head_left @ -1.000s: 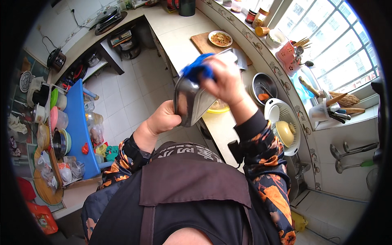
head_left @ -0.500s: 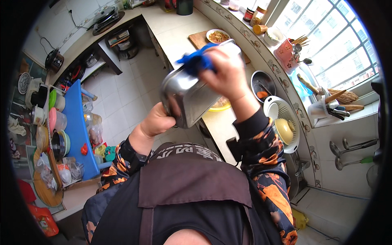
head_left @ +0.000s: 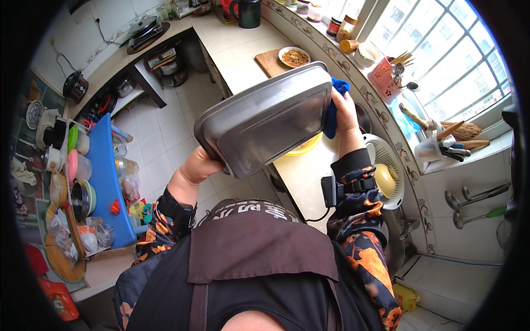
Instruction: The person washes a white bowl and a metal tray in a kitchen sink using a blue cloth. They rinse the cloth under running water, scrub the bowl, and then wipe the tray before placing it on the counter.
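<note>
The steel tray (head_left: 268, 118) has tipped since a second ago; then it showed mostly its side, curled toward the body, and now its broad shiny face points up at the camera, raised above the table (head_left: 309, 176); I judge the wiping has moved on to another part of it. The left hand (head_left: 194, 165) clasps the tray's lower corner from beneath; the right hand (head_left: 345, 110) is clenched on a blue cloth (head_left: 334, 105) at the far edge, where earlier the cloth sat on top. Most of the cloth is hidden behind the tray; the left fingers are under it too. A yellow dish (head_left: 302, 148) peeks out below; its contents cannot be made out.
</note>
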Tool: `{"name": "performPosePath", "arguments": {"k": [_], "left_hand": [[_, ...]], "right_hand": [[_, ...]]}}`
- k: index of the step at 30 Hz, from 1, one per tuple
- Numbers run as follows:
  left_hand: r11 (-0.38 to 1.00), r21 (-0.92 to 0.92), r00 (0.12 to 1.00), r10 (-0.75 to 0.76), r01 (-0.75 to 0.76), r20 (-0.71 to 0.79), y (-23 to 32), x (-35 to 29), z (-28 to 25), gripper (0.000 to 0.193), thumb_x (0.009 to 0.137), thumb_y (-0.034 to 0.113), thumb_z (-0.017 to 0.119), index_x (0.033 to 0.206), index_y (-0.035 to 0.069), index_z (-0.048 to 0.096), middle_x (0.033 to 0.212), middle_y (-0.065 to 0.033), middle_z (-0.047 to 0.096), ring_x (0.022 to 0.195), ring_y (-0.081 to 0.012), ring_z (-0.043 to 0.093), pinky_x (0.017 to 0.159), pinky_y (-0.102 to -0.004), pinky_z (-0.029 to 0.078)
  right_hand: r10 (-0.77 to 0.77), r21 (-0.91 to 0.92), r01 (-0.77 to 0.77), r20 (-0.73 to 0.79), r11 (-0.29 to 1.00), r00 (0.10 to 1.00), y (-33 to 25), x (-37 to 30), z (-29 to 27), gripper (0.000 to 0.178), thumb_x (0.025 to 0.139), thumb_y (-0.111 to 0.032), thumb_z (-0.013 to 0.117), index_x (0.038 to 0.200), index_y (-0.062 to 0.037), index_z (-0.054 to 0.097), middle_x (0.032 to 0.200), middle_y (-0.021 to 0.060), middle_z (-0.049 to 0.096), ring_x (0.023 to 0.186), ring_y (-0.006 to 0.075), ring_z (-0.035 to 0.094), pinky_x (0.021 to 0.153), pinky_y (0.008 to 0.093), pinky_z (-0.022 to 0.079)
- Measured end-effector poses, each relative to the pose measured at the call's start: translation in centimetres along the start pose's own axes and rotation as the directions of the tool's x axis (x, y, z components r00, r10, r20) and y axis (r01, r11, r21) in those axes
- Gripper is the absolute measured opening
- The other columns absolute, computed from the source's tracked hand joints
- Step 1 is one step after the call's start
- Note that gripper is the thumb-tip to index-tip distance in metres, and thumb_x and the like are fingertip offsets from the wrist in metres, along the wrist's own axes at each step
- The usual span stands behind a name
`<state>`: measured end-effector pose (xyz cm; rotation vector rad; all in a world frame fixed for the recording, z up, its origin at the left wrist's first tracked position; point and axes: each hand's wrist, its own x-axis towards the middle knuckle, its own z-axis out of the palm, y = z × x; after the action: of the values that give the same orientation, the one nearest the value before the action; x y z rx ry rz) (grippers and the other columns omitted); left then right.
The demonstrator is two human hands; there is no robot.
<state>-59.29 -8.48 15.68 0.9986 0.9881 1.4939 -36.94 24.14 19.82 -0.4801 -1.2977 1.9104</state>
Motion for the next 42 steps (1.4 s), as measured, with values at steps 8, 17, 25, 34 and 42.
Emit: {"name": "performPosePath", "arguments": {"k": [8, 17, 25, 34, 42], "left_hand": [[0.994, 0.066, 0.996, -0.090, 0.090, -0.012, 5.1, 2.4, -0.4, 0.065, 0.077, 0.024, 0.080, 0.130, -0.004, 0.055, 0.123, -0.0087, 0.063, 0.114, -0.0164, 0.055, 0.100, -0.0298, 0.041], [0.963, 0.247, 0.991, -0.124, 0.109, 0.043, 9.5, 5.9, 2.6, 0.055, 0.076, 0.018, 0.083, 0.120, -0.006, 0.059, 0.103, -0.0031, 0.063, 0.090, -0.0086, 0.056, 0.080, -0.0227, 0.046], [0.952, 0.307, 0.999, 0.013, 0.003, -0.049, 7.5, 9.0, 6.0, 0.045, 0.083, 0.024, 0.080, 0.115, 0.000, 0.059, 0.098, 0.0012, 0.061, 0.086, -0.0061, 0.054, 0.077, -0.0215, 0.046], [0.912, 0.381, 0.949, 0.241, -0.149, -0.205, 2.8, 10.0, 5.5, 0.031, 0.102, 0.032, 0.053, 0.104, 0.003, 0.061, 0.089, 0.0034, 0.062, 0.080, -0.0031, 0.053, 0.071, -0.0214, 0.046], [0.803, 0.535, 0.863, 0.444, -0.263, -0.241, 4.8, 5.5, 5.8, 0.043, 0.102, 0.042, 0.049, 0.090, 0.003, 0.061, 0.068, 0.0059, 0.052, 0.063, -0.0041, 0.045, 0.055, -0.0214, 0.036]], "right_hand": [[-0.320, -0.300, 0.324, 0.064, 0.897, 0.945, -5.9, -0.2, 1.4, 0.018, 0.092, -0.016, 0.070, 0.107, -0.0078, 0.067, 0.093, -0.0058, 0.065, 0.083, 0.0044, 0.057, 0.077, 0.0199, 0.045], [-0.376, -0.486, 0.360, 0.069, 0.796, 0.924, -7.6, -0.8, 1.3, 0.016, 0.091, -0.018, 0.071, 0.101, -0.0059, 0.069, 0.087, -0.0049, 0.065, 0.077, 0.0043, 0.057, 0.073, 0.0206, 0.047], [-0.398, -0.685, 0.444, 0.239, 0.577, 0.886, -8.0, -1.5, 6.0, 0.017, 0.085, -0.016, 0.072, 0.096, -0.0033, 0.068, 0.079, 0.0019, 0.064, 0.072, 0.0089, 0.057, 0.069, 0.0254, 0.048], [-0.591, -0.691, 0.709, 0.633, -0.141, 0.500, -5.1, -4.2, 14.4, 0.029, 0.070, -0.027, 0.078, 0.092, -0.0107, 0.071, 0.107, 0.0072, 0.061, 0.102, 0.0289, 0.059, 0.091, 0.0411, 0.045], [-0.675, -0.667, 0.729, 0.469, 0.152, 0.570, -5.4, -1.5, 13.0, 0.016, 0.080, -0.012, 0.071, 0.093, -0.0025, 0.069, 0.091, 0.0136, 0.066, 0.083, 0.0308, 0.064, 0.079, 0.0364, 0.051]]}}
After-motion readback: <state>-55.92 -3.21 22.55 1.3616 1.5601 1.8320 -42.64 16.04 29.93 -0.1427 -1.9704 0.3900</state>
